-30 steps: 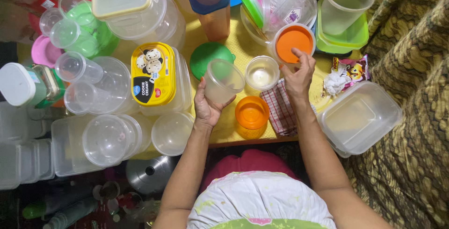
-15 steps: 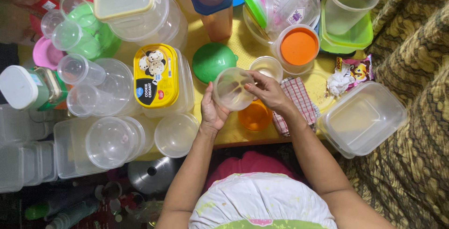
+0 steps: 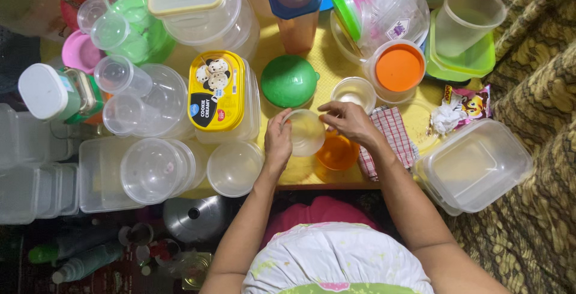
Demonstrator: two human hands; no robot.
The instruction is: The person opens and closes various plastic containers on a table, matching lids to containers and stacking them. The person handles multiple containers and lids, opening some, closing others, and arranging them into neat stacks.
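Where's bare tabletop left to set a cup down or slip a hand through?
Little. One yellow patch lies between the green lid, the tall orange bottle and the orange-lidded tub. Another strip runs along the table's near edge below the left hand and orange cup. The left side is packed with clear tubs; the far edge is stacked too.

One head cam, looking straight down, close over table [image 3: 312, 60] w/ containers.

Right hand [image 3: 351, 123] now off orange lid [image 3: 399, 68], onto clear cup [image 3: 305, 132].
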